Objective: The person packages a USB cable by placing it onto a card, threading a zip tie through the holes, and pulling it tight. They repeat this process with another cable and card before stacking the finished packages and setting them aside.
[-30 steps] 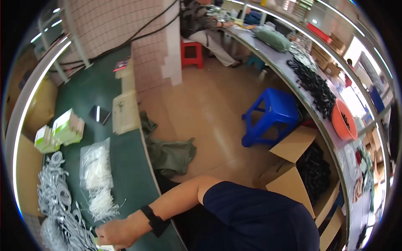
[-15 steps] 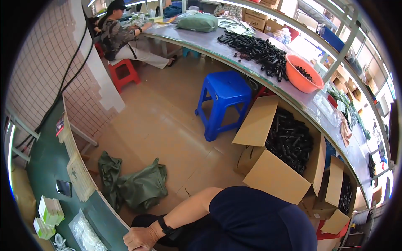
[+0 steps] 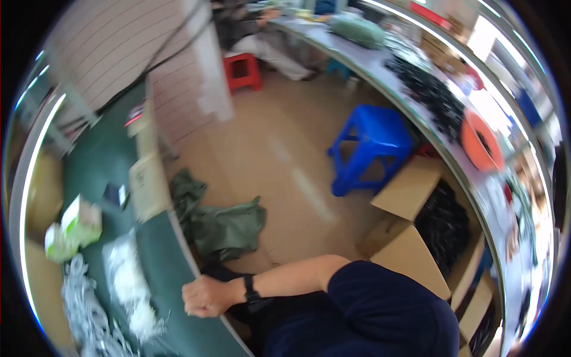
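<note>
right hand (image 3: pixel 207 296): rounded fist, contents hidden, by smooth green table (image 3: pixel 157 250); crinkled plastic bag (image 3: pixel 119 269) lay thereon; left hand: could not tell.

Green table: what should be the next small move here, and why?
Perhaps move the right hand left, toward the white strips: it is at the edge of the green table, no item shows in it, and the strips lie between it and the grey cables.

On my feed: clear plastic bag (image 3: pixel 121 259) lying on green tabletop (image 3: pixel 166 256), white strands (image 3: pixel 143 321) bunched at near end, grey cables (image 3: pixel 85 303) heaped left.
</note>
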Motion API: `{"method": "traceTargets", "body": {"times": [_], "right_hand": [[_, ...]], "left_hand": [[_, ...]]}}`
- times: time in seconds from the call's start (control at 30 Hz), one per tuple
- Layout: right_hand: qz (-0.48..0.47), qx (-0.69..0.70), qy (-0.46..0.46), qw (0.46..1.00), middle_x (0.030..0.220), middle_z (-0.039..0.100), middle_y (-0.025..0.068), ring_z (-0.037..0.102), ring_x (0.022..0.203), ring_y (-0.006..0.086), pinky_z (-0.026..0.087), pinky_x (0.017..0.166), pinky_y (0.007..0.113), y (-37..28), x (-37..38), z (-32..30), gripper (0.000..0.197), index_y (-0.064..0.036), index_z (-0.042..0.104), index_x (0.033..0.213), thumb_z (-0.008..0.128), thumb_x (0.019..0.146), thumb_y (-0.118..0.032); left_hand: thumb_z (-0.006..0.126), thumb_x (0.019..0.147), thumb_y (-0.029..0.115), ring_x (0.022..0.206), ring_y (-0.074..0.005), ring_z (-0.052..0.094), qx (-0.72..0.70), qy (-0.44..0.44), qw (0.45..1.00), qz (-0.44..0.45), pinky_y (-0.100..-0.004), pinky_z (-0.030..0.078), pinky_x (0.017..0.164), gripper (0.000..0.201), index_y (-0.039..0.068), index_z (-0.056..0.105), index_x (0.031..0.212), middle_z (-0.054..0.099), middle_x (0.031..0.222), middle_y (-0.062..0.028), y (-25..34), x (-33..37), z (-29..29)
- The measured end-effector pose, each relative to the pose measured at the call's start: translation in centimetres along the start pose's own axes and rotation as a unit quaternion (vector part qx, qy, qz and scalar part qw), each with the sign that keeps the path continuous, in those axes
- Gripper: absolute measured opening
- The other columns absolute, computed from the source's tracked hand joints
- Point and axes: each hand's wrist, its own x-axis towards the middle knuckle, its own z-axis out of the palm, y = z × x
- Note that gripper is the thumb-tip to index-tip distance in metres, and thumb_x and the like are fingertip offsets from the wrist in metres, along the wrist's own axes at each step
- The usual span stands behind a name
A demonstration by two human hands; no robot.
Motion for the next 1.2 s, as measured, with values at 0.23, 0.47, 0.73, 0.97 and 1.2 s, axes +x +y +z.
{"method": "traceTargets", "body": {"times": [0.23, 0.47, 0.73, 0.97, 1.2], "right_hand": [[0.022, -0.048, -0.079, 0.995, 0.075, 0.066, 0.0076, 0.063, 0.063, 0.0251, 0.051, 0.054, 0.036, -1.1, 0.1, -3.4, 0.016, -0.0051, 0.069, 0.087, 0.072, 0.077, 0.006], [0.092, 0.012, -0.169, 0.981, 0.074, 0.064, 0.0091, 0.061, 0.061, 0.0202, 0.048, 0.055, 0.030, -3.1, 5.3, -1.0, 0.011, -0.0029, 0.069, 0.089, 0.070, 0.083, 0.006], [0.125, -0.017, -0.324, 0.938, 0.099, 0.067, 0.0087, 0.062, 0.087, 0.0141, 0.053, 0.072, 0.030, 8.6, 26.3, 11.8, 0.036, -0.0030, 0.062, 0.127, 0.059, 0.102, -0.029], [0.095, -0.160, -0.449, 0.874, 0.144, 0.056, 0.0279, 0.056, 0.131, 0.0423, 0.042, 0.112, 0.047, 24.2, 32.6, 30.2, 0.076, -0.0041, 0.051, 0.148, 0.048, 0.100, -0.062], [0.209, -0.159, -0.429, 0.864, 0.155, 0.045, 0.0269, 0.042, 0.145, 0.0413, 0.032, 0.120, 0.045, 31.5, 31.0, 37.8, 0.087, -0.0032, 0.045, 0.153, 0.041, 0.096, -0.069]], "left_hand": [[0.082, 0.075, 0.016, 0.135, -0.0486, 0.044, -0.260, 0.134, 0.955, -0.051, -0.0554, 0.035, 0.113, 0.033, 0.003, 0.063, 0.098, 0.057, 0.130, -0.0227, 4.4, 0.7, -0.9], [0.087, 0.072, 0.022, 0.138, -0.0471, 0.043, -0.231, 0.130, 0.961, -0.084, -0.0554, 0.035, 0.114, 0.038, 0.004, 0.064, 0.098, 0.056, 0.132, -0.0202, 3.8, -1.7, 0.3], [0.085, 0.077, 0.017, 0.130, -0.0415, 0.054, -0.334, 0.281, 0.894, -0.099, -0.0497, 0.046, 0.106, 0.038, 0.005, 0.067, 0.109, 0.060, 0.131, -0.0176, 10.9, -0.9, -4.4], [0.080, 0.083, 0.012, 0.119, -0.0335, 0.062, -0.502, 0.156, 0.851, -0.023, -0.0407, 0.054, 0.096, 0.038, 0.004, 0.065, 0.117, 0.061, 0.131, -0.0163, 18.7, -2.8, -2.6], [0.074, 0.089, 0.011, 0.123, -0.0324, 0.059, -0.630, 0.123, 0.767, -0.016, -0.0403, 0.054, 0.098, 0.036, 0.004, 0.063, 0.122, 0.058, 0.136, -0.0134, 17.7, -2.3, -1.1]]}}
